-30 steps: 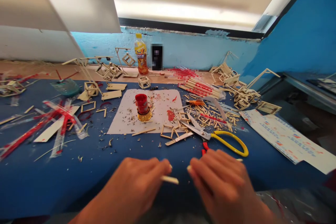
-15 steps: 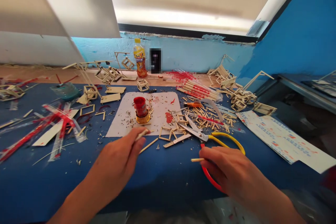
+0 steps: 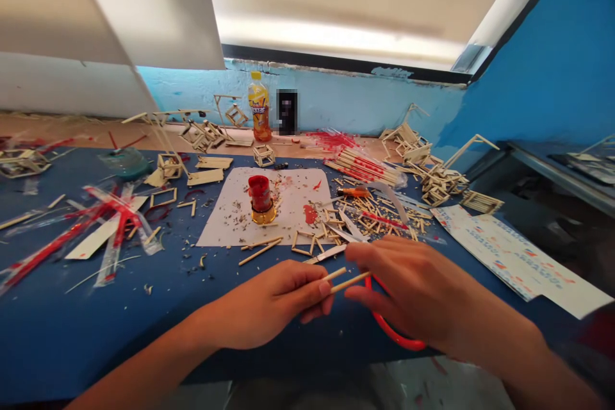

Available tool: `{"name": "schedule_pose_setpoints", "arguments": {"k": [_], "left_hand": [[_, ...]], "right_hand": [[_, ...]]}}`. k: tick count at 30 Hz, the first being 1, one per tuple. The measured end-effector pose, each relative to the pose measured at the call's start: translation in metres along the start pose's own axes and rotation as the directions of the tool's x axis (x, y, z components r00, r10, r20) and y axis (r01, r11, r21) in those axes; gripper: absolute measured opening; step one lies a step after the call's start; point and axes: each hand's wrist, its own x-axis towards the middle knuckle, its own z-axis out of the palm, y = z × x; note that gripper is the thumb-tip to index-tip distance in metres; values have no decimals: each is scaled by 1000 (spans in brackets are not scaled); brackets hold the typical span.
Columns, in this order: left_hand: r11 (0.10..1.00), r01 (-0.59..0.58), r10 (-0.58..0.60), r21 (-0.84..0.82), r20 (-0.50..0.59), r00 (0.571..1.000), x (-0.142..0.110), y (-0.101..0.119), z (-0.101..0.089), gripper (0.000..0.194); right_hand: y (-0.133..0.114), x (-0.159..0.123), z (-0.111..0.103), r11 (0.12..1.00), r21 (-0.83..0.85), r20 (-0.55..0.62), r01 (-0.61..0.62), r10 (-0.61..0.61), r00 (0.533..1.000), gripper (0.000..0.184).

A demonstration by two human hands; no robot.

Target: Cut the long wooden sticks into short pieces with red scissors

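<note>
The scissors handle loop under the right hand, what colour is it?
Red. The head view shows the scissors handle curving out below the right hand.

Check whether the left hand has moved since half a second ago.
Yes. The left hand, pinching a stick, drew back from the white paper sheet toward the right hand.

A blue-covered table point(image 3: 72, 333) stands against a chipped light-blue wall point(image 3: 346, 99), under a bright window point(image 3: 336, 32).
</note>
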Motion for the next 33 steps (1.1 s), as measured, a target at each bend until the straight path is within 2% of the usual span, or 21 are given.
{"name": "schedule_pose_setpoints", "arguments": {"k": [2, 4, 7, 10, 13, 17, 20, 25, 30, 33], "left_hand": [[999, 3, -4, -35, -24, 1000, -2, 0, -1, 44], [1000, 3, -3, -29, -6, 1000, -4, 1, -1, 44], [985, -76, 79, 158, -13, 997, -5, 1, -1, 37], [906, -137, 208, 401, -140, 968, -1, -2, 1, 30], [865, -155, 270, 477, -182, 946, 7, -9, 2, 32], [871, -180, 306, 457, -220, 926, 16, -20, 2, 25], [883, -185, 317, 432, -255, 913, 18, -25, 3, 22], [913, -175, 282, 369, -259, 924, 17, -32, 4, 22], [932, -151, 239, 330, -244, 940, 15, -37, 8, 29], [928, -171, 257, 330, -239, 936, 12, -37, 11, 26]], "right_hand": [[8, -2, -8, 993, 101, -19, -64, 66, 998, 15], [13, -2, -13, 953, 284, -20, -110, 120, 993, 5], [15, 2, -11, 881, 457, -23, -122, 149, 989, 11], [12, 7, -4, 905, 407, -39, -125, 154, 987, 16], [8, 14, 1, 928, 360, -26, -101, 118, 993, 15], [5, 24, 11, 911, 397, 26, -107, 105, 994, 14], [6, 29, 23, 871, 469, 43, -146, 143, 989, 22], [4, 28, 33, 831, 537, 27, -146, 156, 987, 23], [5, 24, 37, 881, 471, -16, -48, 63, 998, 26], [10, 21, 42, 905, 422, -92, 42, -4, 996, 23]]}}
